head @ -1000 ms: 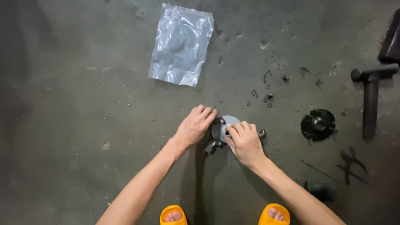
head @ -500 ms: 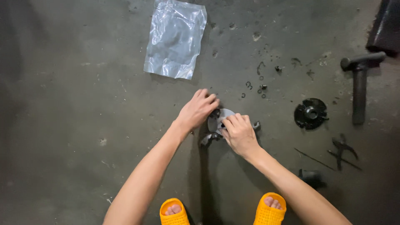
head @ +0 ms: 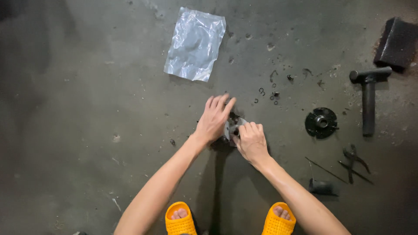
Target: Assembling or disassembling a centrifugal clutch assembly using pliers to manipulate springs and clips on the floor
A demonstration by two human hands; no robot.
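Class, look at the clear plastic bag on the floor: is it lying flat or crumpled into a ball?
Flat. The bag lies spread on the floor, wrinkled but its rectangular outline and corners are plain. Whether it holds anything, I cannot tell.

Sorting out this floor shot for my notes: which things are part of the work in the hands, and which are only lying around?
In hand:
- metal part, gripped between both hands
- left hand
- right hand

Lying about, untouched:
- plastic bag
- small rings
- black disc
- hammer
- dark block
- pliers
- small dark piece
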